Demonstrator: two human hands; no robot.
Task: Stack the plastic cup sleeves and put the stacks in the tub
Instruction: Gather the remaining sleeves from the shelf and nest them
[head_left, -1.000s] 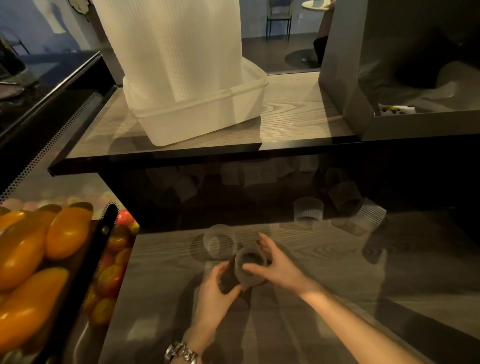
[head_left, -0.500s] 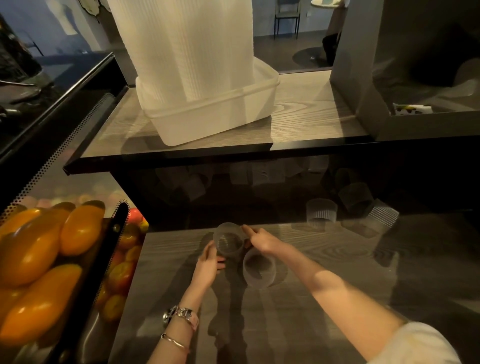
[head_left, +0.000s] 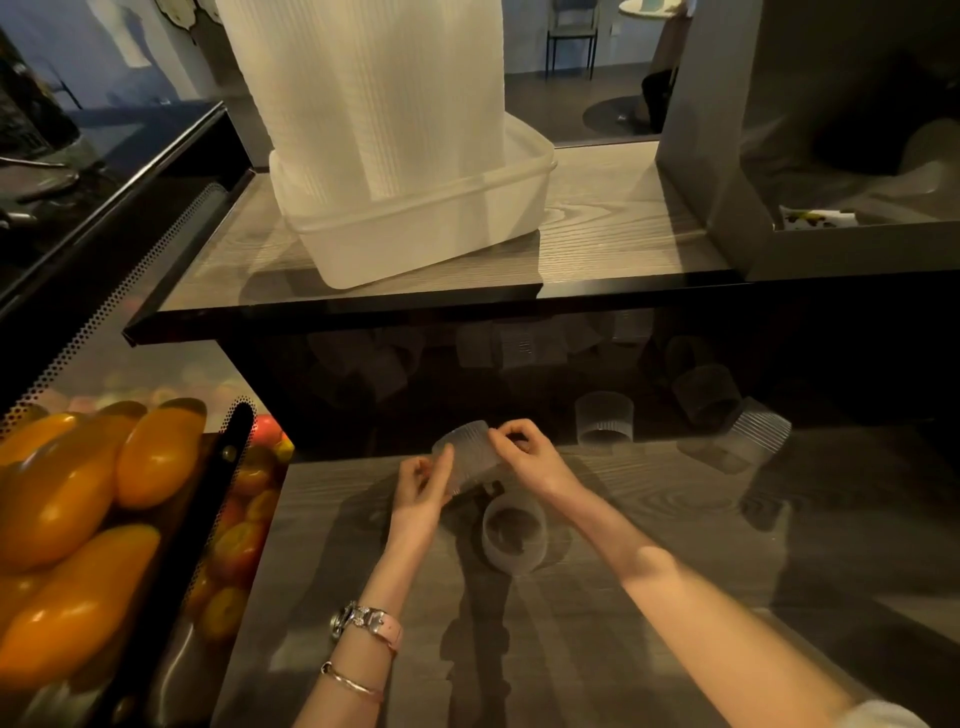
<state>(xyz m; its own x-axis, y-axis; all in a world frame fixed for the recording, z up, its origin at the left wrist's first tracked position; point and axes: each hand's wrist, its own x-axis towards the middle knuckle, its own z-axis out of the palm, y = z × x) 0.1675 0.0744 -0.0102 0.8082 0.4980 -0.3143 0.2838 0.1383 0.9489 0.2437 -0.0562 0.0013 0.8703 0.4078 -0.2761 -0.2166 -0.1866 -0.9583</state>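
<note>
Dim grey wood-grain counter (head_left: 649, 597) carries our work, with orange fruit (head_left: 78, 519) past its left edge. Our left hand (head_left: 421, 486) pinches one side of a clear ribbed plastic cup sleeve (head_left: 467, 452), our right hand (head_left: 527, 457) the other, lifting it tilted near the back edge, probably to nest it into the translucent sleeve (head_left: 514, 532) standing below. More sleeves (head_left: 605, 418) wait rightward; the white tub (head_left: 431, 228) sits on the shelf above.

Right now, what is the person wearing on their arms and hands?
Both hands are bare, no gloves. The left wrist carries a silver watch with a pink strap, and below it on the forearm a thin metal bangle. The right forearm is bare; a pale short sleeve shows at the bottom corner. No rings can be made out on the fingers.
</note>
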